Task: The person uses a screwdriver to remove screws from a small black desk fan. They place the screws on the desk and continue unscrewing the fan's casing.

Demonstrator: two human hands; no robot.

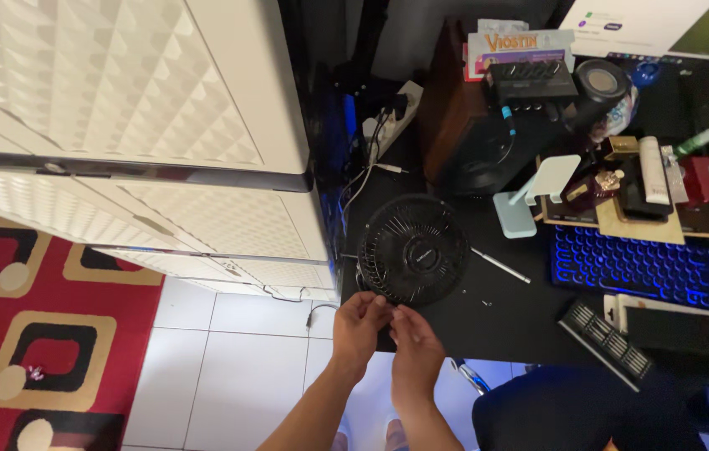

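Observation:
A small round black fan [413,249] with a wire grille lies face up on the black desk [488,321], near its left front corner. My left hand [359,323] and my right hand [413,342] meet at the fan's near rim, fingertips pinching at the grille edge. What the fingers hold there is too small to make out. A thin metal screwdriver [501,266] lies on the desk just right of the fan.
A backlit blue keyboard [651,267], a phone on a white stand base [668,326] and a black comb-like part [605,341] sit at the right. Behind are a pale phone stand [530,200], a dark speaker [476,150] and bottles. A white drawer cabinet [137,125] stands left.

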